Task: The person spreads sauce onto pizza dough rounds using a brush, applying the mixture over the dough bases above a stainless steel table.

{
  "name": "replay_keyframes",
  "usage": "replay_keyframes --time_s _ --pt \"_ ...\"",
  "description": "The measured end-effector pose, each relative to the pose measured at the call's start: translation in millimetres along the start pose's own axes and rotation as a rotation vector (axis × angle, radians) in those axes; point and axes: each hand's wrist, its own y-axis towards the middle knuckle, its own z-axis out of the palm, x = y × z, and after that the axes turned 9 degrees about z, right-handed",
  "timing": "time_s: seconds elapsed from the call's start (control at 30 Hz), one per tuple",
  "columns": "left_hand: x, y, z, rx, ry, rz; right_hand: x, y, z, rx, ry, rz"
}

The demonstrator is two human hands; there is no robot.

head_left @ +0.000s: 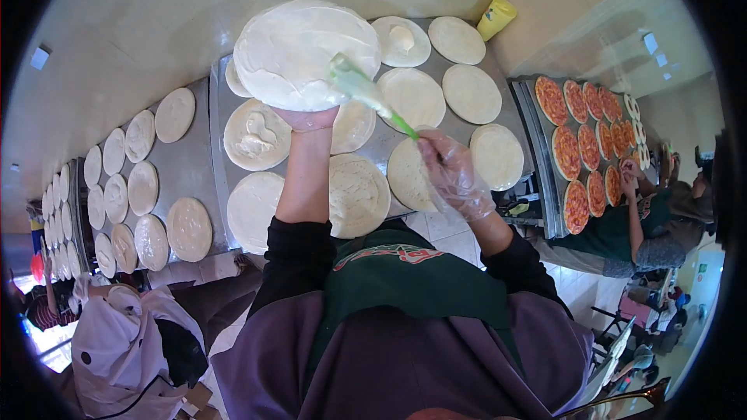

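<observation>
My left hand [310,119] holds up a round pizza base [292,50] from beneath, its fingers hidden under the dough. A white creamy spread covers much of the base's upper face. In a clear plastic glove, my right hand [457,175] grips the green handle of a spatula [364,92]. The spatula's blade, smeared with white, lies over the right part of the raised base. Below, on the metal table [366,138], are several more bases. One base [257,134] at the left carries a swirl of spread, and another [401,40] at the back has a dollop.
A yellow container [496,19] stands at the table's back right corner. More bases lie on the left table [198,171]. Red-topped pizzas [566,152] line the right table, beside a co-worker [654,222] in a green apron. Another person [128,346] in pale clothing is at the lower left.
</observation>
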Motion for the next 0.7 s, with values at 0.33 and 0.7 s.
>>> replay_keyframes --time_s 0.33,0.7 --pt "-11 3 -4 -0.049 0.038 -0.037 15 -8 -8 0.098 -0.056 0.033" --pt "-7 5 -7 -0.062 -0.072 -0.105 5 -21 -1 0.218 -0.010 0.037"
